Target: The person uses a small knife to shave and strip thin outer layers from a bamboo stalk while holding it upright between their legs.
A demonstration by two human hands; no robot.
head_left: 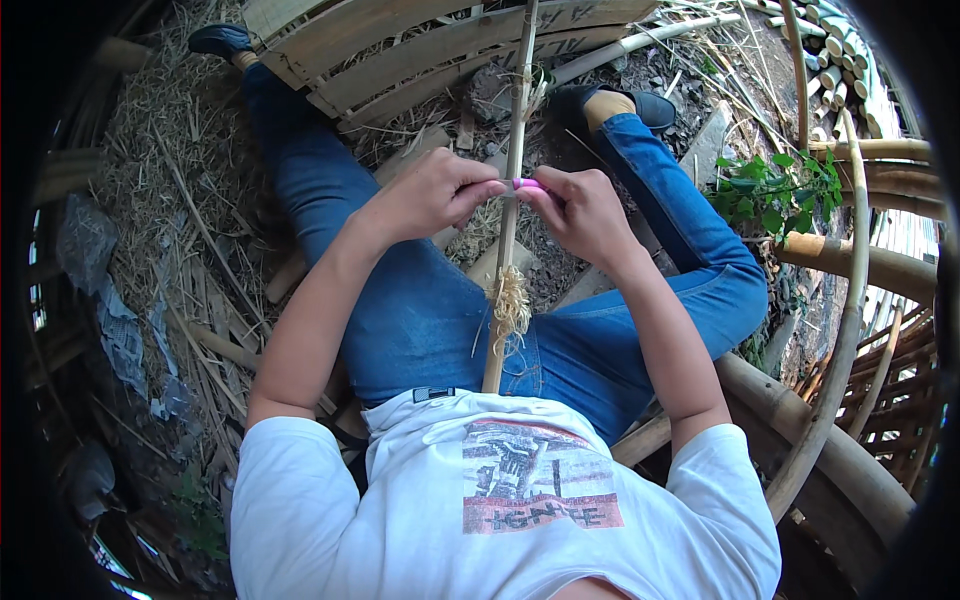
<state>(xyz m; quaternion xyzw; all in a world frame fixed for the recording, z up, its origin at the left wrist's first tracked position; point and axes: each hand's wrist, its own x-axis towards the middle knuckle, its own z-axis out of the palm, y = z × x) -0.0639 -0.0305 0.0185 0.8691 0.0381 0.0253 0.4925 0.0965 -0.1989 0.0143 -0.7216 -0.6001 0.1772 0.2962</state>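
In front of me, above a thin wooden pole (515,140), my two hands almost meet. My right hand (588,215) is closed around a small pink, tube-like thing (530,184); the fingers cover most of it, so I cannot tell its kind. Thumb and forefinger of my left hand (430,195) pinch together at its left end, where a pale bit shows. What exactly they hold is too small to make out. The pole runs from my lap away between my legs. A bunch of curled pale shavings (511,303) hangs on it below my hands.
A slatted wooden crate (400,55) lies beyond my feet. Cut bamboo (835,60) is piled at the far right, with a leafy green plant (780,192) nearer. Curved bamboo poles (850,270) stand on my right. Straw (160,160) and crumpled plastic (90,235) lie leftward.
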